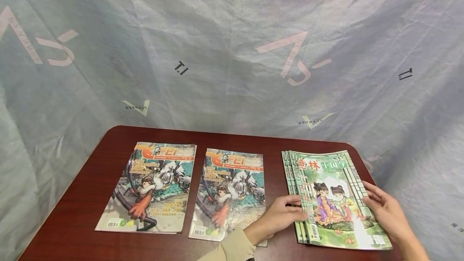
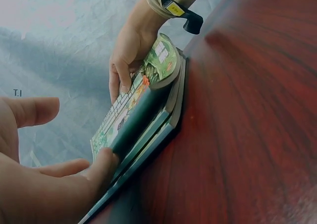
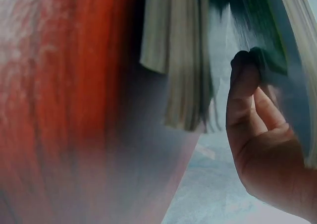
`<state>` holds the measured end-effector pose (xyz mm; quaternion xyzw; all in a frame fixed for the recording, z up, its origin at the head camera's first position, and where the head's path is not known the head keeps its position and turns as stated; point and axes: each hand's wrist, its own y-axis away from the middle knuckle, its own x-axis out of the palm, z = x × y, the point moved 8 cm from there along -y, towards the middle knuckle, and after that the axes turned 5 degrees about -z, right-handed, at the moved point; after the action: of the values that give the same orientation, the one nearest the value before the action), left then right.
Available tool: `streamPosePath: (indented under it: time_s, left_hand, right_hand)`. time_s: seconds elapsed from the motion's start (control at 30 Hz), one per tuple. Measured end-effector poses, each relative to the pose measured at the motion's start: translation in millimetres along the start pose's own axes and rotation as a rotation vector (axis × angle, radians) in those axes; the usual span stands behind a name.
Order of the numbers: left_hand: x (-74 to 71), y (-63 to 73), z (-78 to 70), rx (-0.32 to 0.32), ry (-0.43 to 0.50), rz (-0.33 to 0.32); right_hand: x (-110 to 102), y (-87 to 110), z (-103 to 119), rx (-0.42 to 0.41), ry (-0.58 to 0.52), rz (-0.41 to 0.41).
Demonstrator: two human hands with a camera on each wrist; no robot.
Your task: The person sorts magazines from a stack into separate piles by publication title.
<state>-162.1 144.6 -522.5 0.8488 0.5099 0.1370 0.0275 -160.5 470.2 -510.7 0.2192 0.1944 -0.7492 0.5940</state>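
A green-covered magazine (image 1: 337,196) with two cartoon figures lies slanted on top of similar magazines (image 1: 290,172), whose spines show at its left. My right hand (image 1: 389,212) holds its right edge, thumb on the cover. In the right wrist view, the fingers of the right hand (image 3: 270,149) reach up against the underside of this magazine, above thick page edges (image 3: 185,60). My left hand (image 1: 279,218) is at the spine side. In the left wrist view, a fingertip of the left hand (image 2: 54,179) touches the top spine while the thumb stands apart.
Two matching magazines with an orange title lie flat to the left, one at far left (image 1: 148,188) and one in the middle (image 1: 228,192), near my left sleeve (image 1: 232,247). Everything rests on a dark red wooden table (image 1: 87,188). A grey printed cloth (image 1: 224,51) hangs behind it.
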Motion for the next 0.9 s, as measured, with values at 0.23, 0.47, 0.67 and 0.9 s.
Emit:
streamPosePath:
  time_s: [0.23,0.47,0.67,0.9]
  left_hand:
    - [-0.2,2.0,-2.8,0.015,-0.013,0.017]
    - [-0.6,4.6,-3.2,0.023,-0.032,0.043]
    - [-0.2,6.0,-2.5,0.011,-0.022,0.067]
    - [0.2,7.4,-2.0,-0.001,-0.015,0.096]
  right_hand:
    - [-6.4,-0.9,-5.6,0.042,0.089,-0.071]
    - [-0.7,1.3,-7.9,-0.007,0.091,-0.058]
    - [4.1,1.5,-10.3,0.010,0.141,-0.019]
    - [8.2,1.2,-9.2,0.066,0.208,0.057]
